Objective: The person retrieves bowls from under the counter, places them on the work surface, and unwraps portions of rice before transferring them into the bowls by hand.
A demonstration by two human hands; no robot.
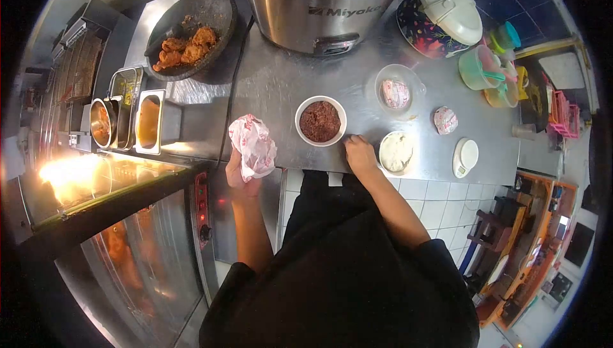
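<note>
My left hand (244, 179) holds up a white paper package with red print (253, 147), its fingers wrapped round the lower left side. My right hand (361, 155) rests at the table's front edge, fingers curled; what it holds, if anything, is hidden. It lies between a white bowl of dark red-brown food (320, 121) and a white bowl of pale food (396, 152). Behind them a wrapped bundle (395, 94) sits in a clear plastic bowl (416, 106). Another wrapped bundle (445, 120) lies on the steel table (287, 73) to the right.
A large steel cooker (300, 16) stands at the back. A stone mortar (223, 13) with fried chicken and metal containers (169, 121) are left, near a lit glass cabinet (140, 252). Right are a floral container (421, 25), coloured cups (476, 70) and a small white scale (466, 155).
</note>
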